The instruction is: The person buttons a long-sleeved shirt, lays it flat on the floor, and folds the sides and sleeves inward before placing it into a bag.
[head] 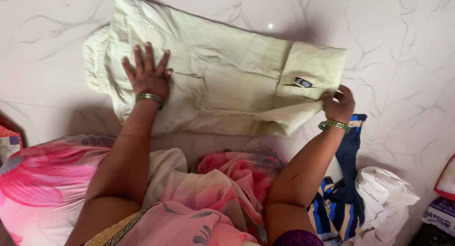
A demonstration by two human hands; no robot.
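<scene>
Nearest the camera lies the person's lap, draped in pink floral cloth [189, 213], with a navy striped garment [339, 198] and a white cloth [384, 191] heaped on the floor just to the right. Beyond these, the left hand [148, 75] rests flat, fingers spread and gripping nothing, pressing down on the left part of a pale green garment [227, 80] (folded into a rough rectangle, a small dark label near its right end). The right hand [339, 103] is closed on the garment's lower right corner, pinching the fabric edge between fingers and thumb. Each wrist wears green bangles [334, 125]. The garment lies spread on the white marble floor [403, 46], which stretches out beyond it
</scene>
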